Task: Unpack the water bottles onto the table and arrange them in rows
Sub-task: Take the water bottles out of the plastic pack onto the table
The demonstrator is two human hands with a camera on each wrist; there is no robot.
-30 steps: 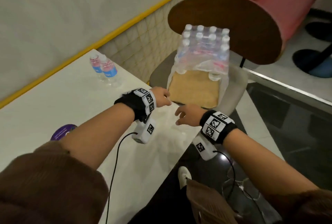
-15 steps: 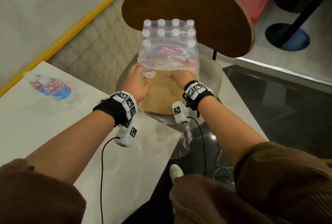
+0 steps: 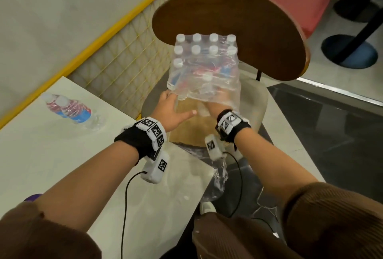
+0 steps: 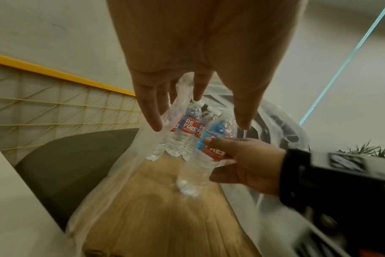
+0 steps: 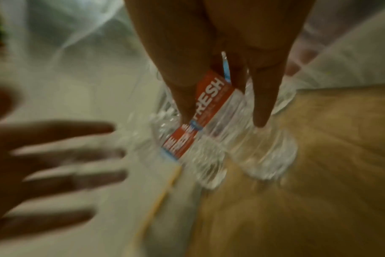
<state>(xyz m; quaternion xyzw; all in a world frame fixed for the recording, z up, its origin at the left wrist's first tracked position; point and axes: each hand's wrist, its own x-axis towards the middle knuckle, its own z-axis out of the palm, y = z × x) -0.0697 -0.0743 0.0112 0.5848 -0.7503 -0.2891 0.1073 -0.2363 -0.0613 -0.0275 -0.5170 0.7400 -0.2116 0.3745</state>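
A shrink-wrapped pack of water bottles (image 3: 205, 65) stands on a cardboard tray (image 3: 186, 132) on a chair seat, its near side torn open. My left hand (image 3: 174, 105) reaches to the pack's near left corner with straight fingers (image 4: 152, 111) at the loose plastic wrap (image 4: 125, 165). Under the wrap, my right hand (image 3: 213, 107) grips one water bottle (image 4: 207, 156) by its red and blue label (image 5: 209, 107). Two more bottles (image 3: 68, 109) stand together on the white table (image 3: 41, 155) at the left.
The chair's brown backrest (image 3: 259, 30) rises behind the pack. Torn plastic (image 3: 217, 182) hangs over the table's corner. A yellow mesh railing (image 3: 124, 55) runs along the table's far side. A purple object (image 3: 31, 197) lies at the table's near left.
Both hands left the table's edge and went forward to the pack on the chair. The right hand went under the wrap and took hold of a bottle.
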